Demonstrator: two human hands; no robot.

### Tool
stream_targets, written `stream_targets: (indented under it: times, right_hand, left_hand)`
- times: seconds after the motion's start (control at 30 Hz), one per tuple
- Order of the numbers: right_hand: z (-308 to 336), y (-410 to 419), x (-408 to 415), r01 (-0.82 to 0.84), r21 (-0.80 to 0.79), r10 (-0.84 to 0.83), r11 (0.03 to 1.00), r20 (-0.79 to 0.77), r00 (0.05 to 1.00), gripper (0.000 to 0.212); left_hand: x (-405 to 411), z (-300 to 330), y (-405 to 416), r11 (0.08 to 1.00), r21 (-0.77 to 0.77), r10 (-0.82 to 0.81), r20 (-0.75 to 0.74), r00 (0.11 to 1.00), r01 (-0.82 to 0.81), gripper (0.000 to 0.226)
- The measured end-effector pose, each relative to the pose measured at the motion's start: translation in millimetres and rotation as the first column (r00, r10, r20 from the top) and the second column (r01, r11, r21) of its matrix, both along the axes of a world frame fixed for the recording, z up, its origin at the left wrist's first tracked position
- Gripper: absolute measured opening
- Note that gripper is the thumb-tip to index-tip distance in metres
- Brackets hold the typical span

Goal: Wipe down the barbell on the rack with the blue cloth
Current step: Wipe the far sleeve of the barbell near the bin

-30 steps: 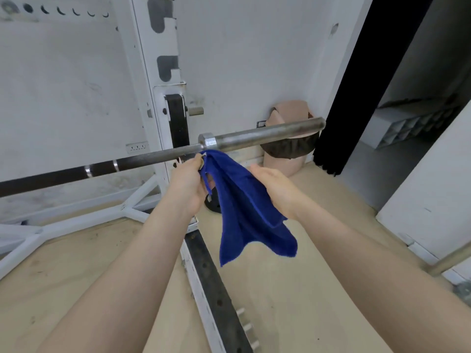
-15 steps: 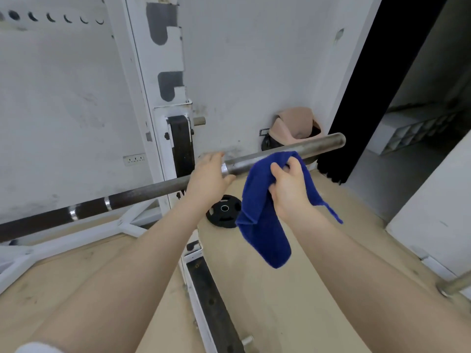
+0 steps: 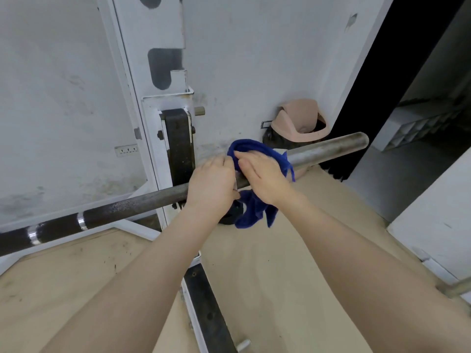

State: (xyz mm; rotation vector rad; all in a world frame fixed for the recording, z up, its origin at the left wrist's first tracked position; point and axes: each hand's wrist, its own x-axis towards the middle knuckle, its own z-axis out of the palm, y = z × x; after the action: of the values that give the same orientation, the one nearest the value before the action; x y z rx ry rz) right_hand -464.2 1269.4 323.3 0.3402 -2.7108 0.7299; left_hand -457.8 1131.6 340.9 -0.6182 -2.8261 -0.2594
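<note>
The barbell (image 3: 122,208) lies across the white rack (image 3: 153,115), running from lower left up to its bare steel sleeve (image 3: 328,149) at the right. The blue cloth (image 3: 251,149) is draped over the sleeve close to the collar, and its loose end hangs below the bar. My right hand (image 3: 262,177) lies on top of the cloth and presses it onto the sleeve, fingers wrapped over the bar. My left hand (image 3: 211,184) grips the bar just left of the collar, right beside the cloth.
A black weight plate (image 3: 228,216) lies on the wooden floor under the hands. A pink bin (image 3: 300,123) stands by the wall behind the sleeve. The rack's black floor beam (image 3: 209,309) runs toward me. A dark doorway opens at the right.
My right hand has carried the cloth up and laid it over the sleeve near the collar. My left hand let go of the cloth earlier and now holds the bar.
</note>
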Motion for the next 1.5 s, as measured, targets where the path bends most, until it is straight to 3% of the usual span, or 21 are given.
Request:
stream_targets:
  times: [0.07, 0.13, 0.2, 0.27, 0.37, 0.43, 0.6, 0.77, 0.9, 0.97, 1.17, 1.23, 1.3, 1.4, 1.5]
  right_hand:
    - [3, 14, -6, 0.129, 0.209, -0.134, 0.969, 0.011, 0.991, 0.037]
    - [5, 12, -9, 0.303, 0.322, -0.294, 0.897, -0.077, 0.953, 0.028]
    - [-3, -4, -5, 0.262, 0.24, -0.24, 0.935, -0.118, 0.964, 0.03]
    - [-7, -16, 5, 0.053, 0.041, -0.048, 0.998, -0.131, 0.99, 0.042]
    - [-4, 3, 8, -0.044, 0.099, 0.054, 0.994, -0.106, 0.993, 0.037]
    - [-5, 28, 1, 0.02, 0.193, -0.004, 0.981, -0.086, 0.996, 0.035]
    - [-10, 77, -10, 0.331, 0.171, -0.314, 0.928, -0.124, 0.941, 0.035]
    - [-20, 57, -2, 0.143, 0.253, -0.101, 0.957, -0.173, 0.98, 0.035]
    - [-13, 89, -14, -0.055, 0.307, 0.095, 0.95, -0.118, 0.988, 0.039]
    - [-8, 108, -22, -0.024, 0.275, 0.063, 0.961, -0.132, 0.989, 0.036]
    - [-12, 159, -35, 0.329, 0.11, -0.307, 0.938, -0.174, 0.936, 0.025]
    - [-13, 150, -34, 0.318, 0.158, -0.29, 0.935, -0.178, 0.94, 0.023]
    - [-16, 144, -33, 0.217, 0.229, -0.172, 0.949, -0.199, 0.965, 0.027]
    - [-16, 167, -42, 0.052, 0.322, 0.009, 0.945, -0.185, 0.983, 0.032]
    - [-16, 212, -55, 0.17, 0.213, -0.118, 0.962, -0.234, 0.965, 0.028]
  left_hand:
    - [2, -2, 0, 1.0, -0.01, 0.002, -0.005, 1.0, -0.002, 0.052]
    - [3, -3, 1, 0.999, -0.032, 0.002, -0.031, 1.0, -0.003, 0.052]
    - [1, -4, 0, 1.0, -0.011, -0.003, -0.031, 1.0, 0.003, 0.05]
    - [1, -3, 0, 1.0, 0.03, -0.001, -0.007, 1.0, 0.002, 0.051]
    - [8, 1, 4, 0.998, 0.055, 0.025, 0.01, 1.0, -0.025, 0.049]
    - [13, 1, 11, 0.995, 0.047, 0.09, -0.012, 0.996, -0.089, 0.048]
    - [16, -7, 31, 0.949, -0.066, 0.304, -0.082, 0.949, -0.309, 0.071]
    - [24, -11, 54, 0.872, -0.138, 0.461, -0.09, 0.883, -0.469, 0.075]
    - [28, -12, 72, 0.813, -0.147, 0.555, -0.102, 0.826, -0.564, 0.075]
    - [34, -15, 86, 0.847, -0.106, 0.509, -0.121, 0.852, -0.521, 0.074]
    - [43, -18, 121, 0.949, 0.076, 0.314, -0.151, 0.937, -0.305, 0.067]
    - [37, -17, 135, 0.943, 0.222, 0.281, -0.139, 0.95, -0.247, 0.06]
    - [29, -13, 158, 0.924, 0.35, 0.214, -0.133, 0.968, -0.156, 0.05]
    - [17, -9, 193, 0.923, 0.381, 0.131, -0.186, 0.974, -0.051, 0.043]
    - [7, -9, 216, 0.933, 0.351, 0.15, -0.179, 0.972, -0.079, 0.048]
